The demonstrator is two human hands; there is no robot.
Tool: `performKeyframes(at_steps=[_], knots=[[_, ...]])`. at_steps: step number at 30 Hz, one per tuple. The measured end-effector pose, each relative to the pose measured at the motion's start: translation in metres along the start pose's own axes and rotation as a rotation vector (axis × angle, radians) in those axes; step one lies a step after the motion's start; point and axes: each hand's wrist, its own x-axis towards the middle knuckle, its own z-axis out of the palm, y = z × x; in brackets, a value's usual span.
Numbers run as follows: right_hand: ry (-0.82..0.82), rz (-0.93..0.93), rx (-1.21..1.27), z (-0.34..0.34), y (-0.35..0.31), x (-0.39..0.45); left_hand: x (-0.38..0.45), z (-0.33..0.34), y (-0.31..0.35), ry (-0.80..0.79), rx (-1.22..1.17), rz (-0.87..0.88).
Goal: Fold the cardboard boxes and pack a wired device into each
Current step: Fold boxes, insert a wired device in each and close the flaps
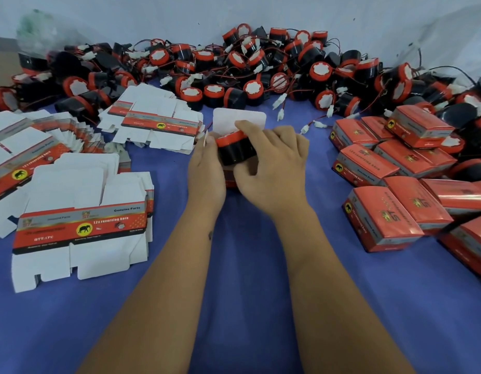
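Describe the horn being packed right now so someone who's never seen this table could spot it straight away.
Start at the blue cloth in the middle of the table, between the flat box blanks and the finished red boxes. There the left hand and right hand meet around one black horn with a red rim. Unlike the heaped horns behind, it sits against an upright white flap.

The flat box (81, 225) reads "12v reversing horn", "Genuine Parts"; a packed box (382, 214) reads "ST".
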Motion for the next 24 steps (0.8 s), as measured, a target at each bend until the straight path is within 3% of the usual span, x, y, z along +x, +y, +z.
performKeyframes(at_steps=[4, 14, 19, 24], knots=[[-0.088, 0.065, 0.115, -0.003, 0.001, 0.002, 0.0, -0.001, -0.001, -0.016, -0.018, -0.001], [0.237, 0.051, 0.187, -0.001, -0.005, 0.006, 0.0, 0.003, 0.003, -0.018, -0.11, -0.063], [-0.129, -0.008, 0.043, 0.007, 0.007, 0.003, -0.002, 0.002, 0.004, -0.06, -0.134, -0.06], [-0.169, -0.018, 0.009, 0.003, 0.008, 0.004, -0.001, -0.001, 0.0, -0.084, 0.038, -0.002]])
